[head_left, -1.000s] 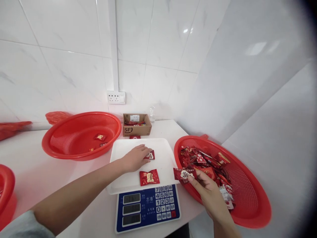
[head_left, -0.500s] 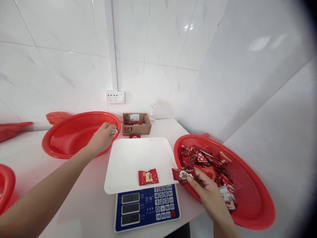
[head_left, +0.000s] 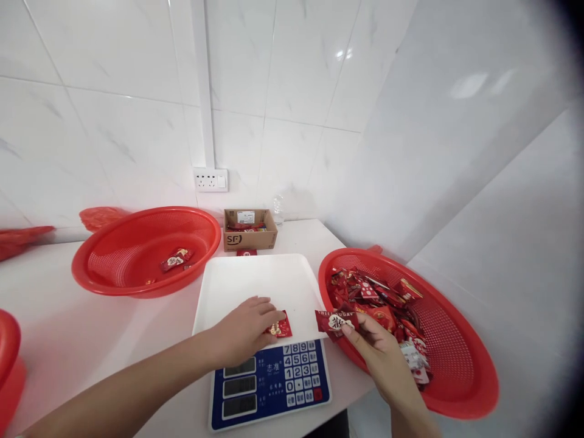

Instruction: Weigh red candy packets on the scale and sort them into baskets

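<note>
My left hand (head_left: 249,328) is over the white scale tray (head_left: 255,274), its thumb and index finger closing on the left part of a bright red wrapped candy (head_left: 283,327) that lies there. The fingers cover part of that wrapper. In my right hand (head_left: 376,347), thumb and fingers pinch a dark red "SWEET SUGAR" candy (head_left: 335,322) at the tray's right edge. Beneath the tray is the blue keypad panel of the scale (head_left: 269,389). To the right, the red plastic basket (head_left: 460,340) holds many wrapped candies (head_left: 374,295).
Several candies (head_left: 173,261) lie in a second red basket (head_left: 114,228) at the left. A small cardboard box (head_left: 253,242) with packets stands behind the tray, by a clear bottle (head_left: 278,210). Another red rim (head_left: 9,347) shows at the far left. A tiled wall (head_left: 137,121) closes the back.
My left hand has left the left basket and come right and down to the candy on the tray. Candies now show in that basket. My right hand keeps its candy almost still.
</note>
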The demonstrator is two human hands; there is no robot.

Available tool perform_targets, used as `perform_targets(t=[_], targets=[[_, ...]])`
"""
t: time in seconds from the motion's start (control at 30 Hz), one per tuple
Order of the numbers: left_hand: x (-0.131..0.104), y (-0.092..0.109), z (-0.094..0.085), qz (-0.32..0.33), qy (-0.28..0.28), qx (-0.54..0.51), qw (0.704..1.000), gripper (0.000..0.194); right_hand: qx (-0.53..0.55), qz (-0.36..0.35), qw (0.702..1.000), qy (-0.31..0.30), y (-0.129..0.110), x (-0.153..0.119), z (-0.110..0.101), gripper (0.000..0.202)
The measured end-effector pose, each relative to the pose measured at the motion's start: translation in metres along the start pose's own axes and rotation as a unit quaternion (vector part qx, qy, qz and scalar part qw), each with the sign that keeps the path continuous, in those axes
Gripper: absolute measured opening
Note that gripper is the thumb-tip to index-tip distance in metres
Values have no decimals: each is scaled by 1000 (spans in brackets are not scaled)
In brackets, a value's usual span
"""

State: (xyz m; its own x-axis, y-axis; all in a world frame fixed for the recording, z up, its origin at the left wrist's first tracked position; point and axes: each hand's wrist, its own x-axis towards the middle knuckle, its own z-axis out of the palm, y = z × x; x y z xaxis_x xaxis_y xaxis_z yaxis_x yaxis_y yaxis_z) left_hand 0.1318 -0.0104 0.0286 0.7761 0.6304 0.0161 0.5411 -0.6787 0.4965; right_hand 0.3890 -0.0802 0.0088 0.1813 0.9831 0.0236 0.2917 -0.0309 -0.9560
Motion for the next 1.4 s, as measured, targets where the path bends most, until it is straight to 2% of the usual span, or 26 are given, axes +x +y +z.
perform_targets(t=[0.17,0.27,0.33,0.43,0.57,0.67,0.77,0.83,0.93,1.07,1.2,1.3,1.4], targets=[[2,0,4,-23,10,-23,999,30,3,-1,1000,-4,0,0,0,31],[-2,-7,-4,-47,37,-28,998,29,1,-5,1000,-6,-1,0,1,30],[-6,-15,-15,-67,77,-28,994,28,1,-9,1000,-5,-3,0,1,30],[-13,-35,-39,-108,174,-1,979,26,0,-13,1000,-3,-5,0,2,31],[-27,-72,-73,-204,294,70,931,27,-4,-11,1000,-2,-3,0,2,32],[-38,-100,-86,-277,318,125,898,31,0,-12,1000,1,-1,0,2,33],[-44,-113,-83,-297,319,175,883,34,-3,-13,1000,3,-2,1,2,33],[-44,-108,-75,-266,327,171,891,35,-15,-11,1000,2,-3,1,3,35],[-38,-82,-58,-182,314,90,927,35,-40,-20,999,5,-5,2,4,37],[-25,-37,-34,-97,231,-48,967,34,-77,-38,996,26,-6,3,7,38],[-15,-9,-14,-30,150,-114,982,38,-86,-40,994,62,-13,2,21,36],[-10,-1,-7,-6,124,-121,985,41,-37,-46,998,15,-24,0,40,32],[-8,2,-6,-7,115,-126,985,30,10,-58,998,-35,-33,1,63,27]])
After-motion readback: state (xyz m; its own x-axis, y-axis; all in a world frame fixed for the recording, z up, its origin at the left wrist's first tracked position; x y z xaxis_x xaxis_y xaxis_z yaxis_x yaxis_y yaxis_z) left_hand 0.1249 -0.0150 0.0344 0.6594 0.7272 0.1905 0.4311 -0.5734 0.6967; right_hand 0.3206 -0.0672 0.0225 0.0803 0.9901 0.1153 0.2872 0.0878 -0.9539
